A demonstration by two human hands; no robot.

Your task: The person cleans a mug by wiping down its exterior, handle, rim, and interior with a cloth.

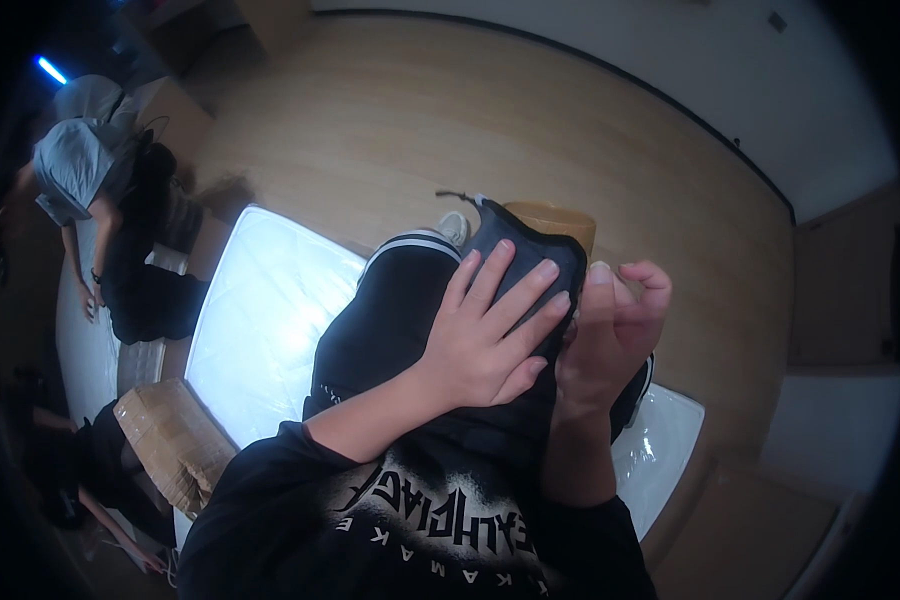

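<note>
A dark, soft pouch (529, 251) with a black edge and a short cord at its far corner lies over my lap. My left hand (491, 330) rests flat on top of it, fingers spread. At the pouch's right edge is my right hand (607, 322), its thumb and fingers bent near the edge; whether it pinches the edge cannot be made out. Just beyond the pouch stands a round tan container or roll (555, 216), partly hidden by it.
I sit on a plastic-wrapped white mattress (270, 315). A torn cardboard box (169, 442) is at its left side. One person (82, 165) bends over another wrapped mattress (86, 337) at the left; another person (112, 480) is at lower left. Wooden floor (420, 97) lies ahead.
</note>
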